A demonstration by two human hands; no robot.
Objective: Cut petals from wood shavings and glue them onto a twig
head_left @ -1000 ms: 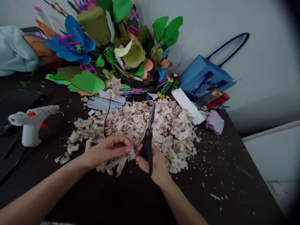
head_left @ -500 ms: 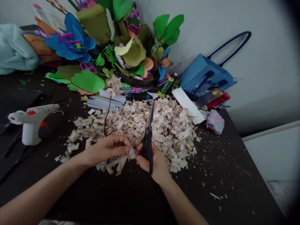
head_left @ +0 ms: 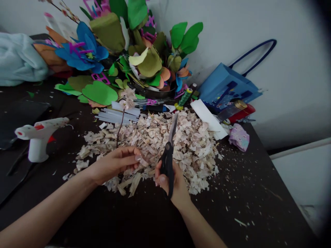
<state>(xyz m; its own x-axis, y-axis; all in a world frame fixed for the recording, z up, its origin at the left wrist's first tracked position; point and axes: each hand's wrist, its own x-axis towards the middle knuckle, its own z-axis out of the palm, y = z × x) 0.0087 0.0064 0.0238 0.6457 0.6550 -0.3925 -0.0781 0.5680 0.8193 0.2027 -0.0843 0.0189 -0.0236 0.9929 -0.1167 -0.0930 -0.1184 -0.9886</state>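
My right hand (head_left: 177,182) is closed around the black handles of a pair of scissors (head_left: 168,155). Their blades point away from me over the pile and look closed together. My left hand (head_left: 120,162) pinches a small pale petal piece (head_left: 143,162) between thumb and finger, a little left of the scissors. A thin dark stem (head_left: 120,127) topped by a pale flower (head_left: 128,98) rises from behind the left hand; the fingers hide its lower part, so its hold is unclear. Both hands are at the near side of a heap of pale scraps (head_left: 191,144).
A white glue gun (head_left: 38,137) stands at left. Translucent glue sticks (head_left: 116,115) lie behind the scraps. Further back are colourful fabric flowers (head_left: 147,62), a green thread spool (head_left: 184,98) and a blue bag (head_left: 227,84). A white strip (head_left: 209,119) and a crumpled purple wad (head_left: 239,137) lie at right.
The two hands have moved apart. My right hand and the scissors have shifted right, away from the petal piece in my left hand. The whole view has shifted slightly.
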